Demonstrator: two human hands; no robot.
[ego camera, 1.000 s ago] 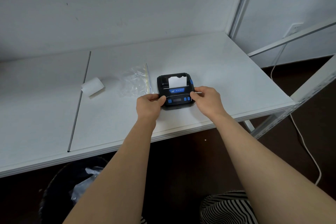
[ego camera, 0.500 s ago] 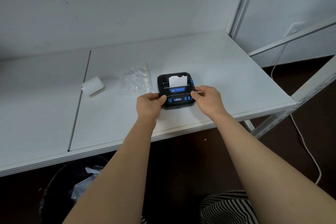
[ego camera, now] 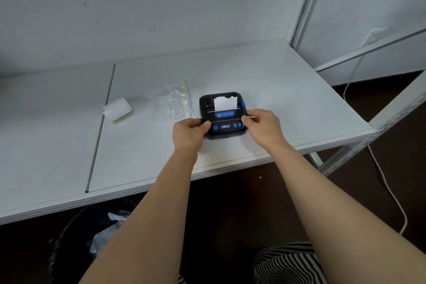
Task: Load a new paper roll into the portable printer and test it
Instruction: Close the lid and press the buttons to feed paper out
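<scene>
Nothing much has shifted since a moment ago: the printer [ego camera: 223, 115] sits where it was near the front edge of the tabletop [ego camera: 288, 99], toward its right corner, with the left hand [ego camera: 188, 132] and right hand [ego camera: 265, 127] still curled around its two sides. The strip of paper [ego camera: 224, 103] poking from its top stands the same. The spare paper roll [ego camera: 117, 109] and plastic bag [ego camera: 173, 102] lie unmoved to its left.

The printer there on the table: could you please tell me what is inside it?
A strip of white paper sticks up out of the printer, its top edge ragged. The roll it comes from is hidden inside the housing. Left hand and right hand grip the sides.
</scene>
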